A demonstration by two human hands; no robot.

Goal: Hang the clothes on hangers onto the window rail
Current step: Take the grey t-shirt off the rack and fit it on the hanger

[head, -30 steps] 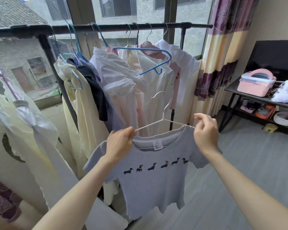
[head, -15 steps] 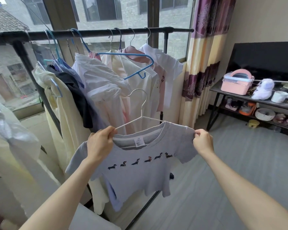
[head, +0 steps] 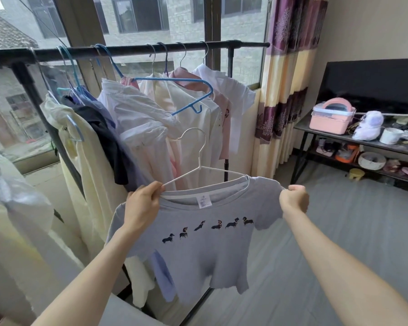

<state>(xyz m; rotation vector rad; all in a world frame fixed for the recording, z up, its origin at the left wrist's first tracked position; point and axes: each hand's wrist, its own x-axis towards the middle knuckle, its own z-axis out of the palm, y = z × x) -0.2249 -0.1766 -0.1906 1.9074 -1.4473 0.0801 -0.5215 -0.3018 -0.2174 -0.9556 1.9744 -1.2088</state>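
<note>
Striped curtain (purple, cream) — grey, perhaps wooden, floor.

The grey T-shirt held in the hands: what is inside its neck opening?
Inside the neck of the grey T-shirt a white wire hanger sits; its hook and left arm show. A white label hangs there. The hanger's right end is covered by fabric.

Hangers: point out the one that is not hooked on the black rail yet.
The white wire hanger carrying the grey dachshund-print T-shirt. Its hook hangs free below the black rail, while the left hand grips it; the other hangers are hooked on.
</note>
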